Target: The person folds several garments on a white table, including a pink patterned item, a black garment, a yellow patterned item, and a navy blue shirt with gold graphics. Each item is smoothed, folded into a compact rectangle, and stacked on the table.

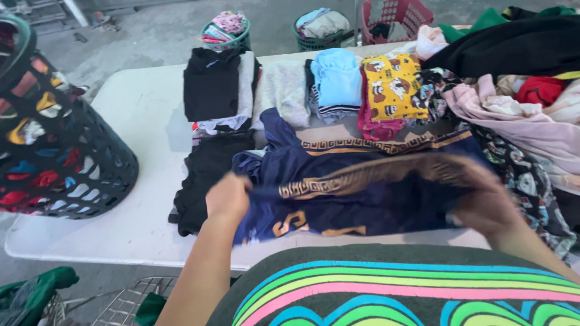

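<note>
At the bottom of the frame, the person wears a dark green shirt with bright pink, green and blue stripes. Both arms are bare.

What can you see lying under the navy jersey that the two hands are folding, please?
Under the navy jersey a bare strip of white table shows, with a black garment at its left edge. The jersey hides everything directly beneath it.

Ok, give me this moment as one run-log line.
left hand: grips navy jersey edge | right hand: grips its other side, blurred | jersey: partly folded on white table | folded stacks behind
</note>
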